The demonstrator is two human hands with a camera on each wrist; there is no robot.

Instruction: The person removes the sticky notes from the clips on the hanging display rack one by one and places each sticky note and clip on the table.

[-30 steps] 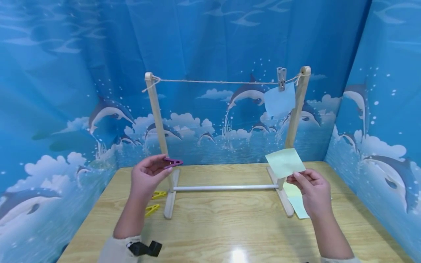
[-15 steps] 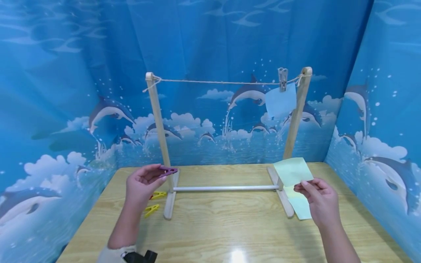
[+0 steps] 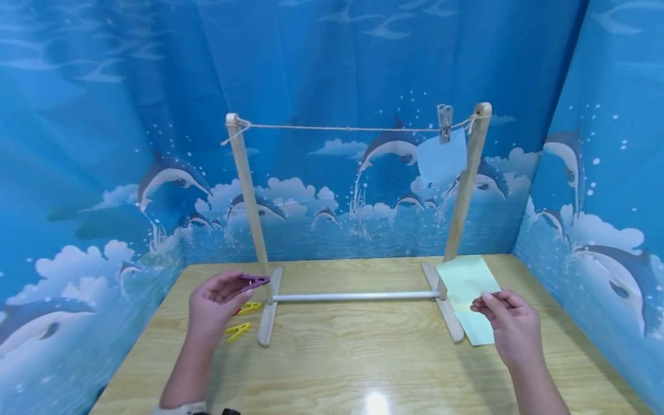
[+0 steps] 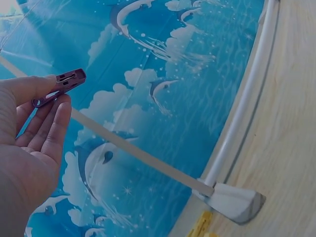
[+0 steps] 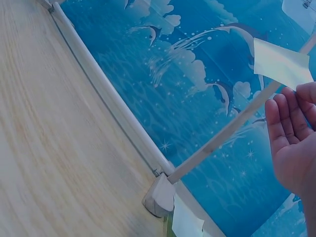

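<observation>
Between thumb and fingers, my left hand [image 3: 210, 308] pinches a purple clothespin [image 3: 255, 281], held in the air near the left post of a wooden stand. The left wrist view shows the same clothespin [image 4: 69, 85] at the fingertips. On the right, my right hand [image 3: 510, 325] pinches a pale green sticky note [image 3: 467, 279] by its lower corner; in the right wrist view the note [image 5: 281, 61] stands out flat above the fingers. A string [image 3: 332, 127] runs between the post tops. A grey clothespin [image 3: 444, 123] clips a light blue note [image 3: 442, 158] to it at the right end.
Two yellow clothespins [image 3: 238, 332] lie on the table [image 3: 332, 363] left of the stand's left foot [image 3: 267, 325]. Other green and yellowish notes [image 3: 477, 327] lie beside the right foot [image 3: 450, 320]. A white bar [image 3: 355, 297] joins the feet. A dolphin-print curtain [image 3: 321, 69] surrounds the table.
Both hands have come lower and moved outward, the left with the purple clothespin, the right with the green sticky note. The note now overlaps those on the table in the head view.
</observation>
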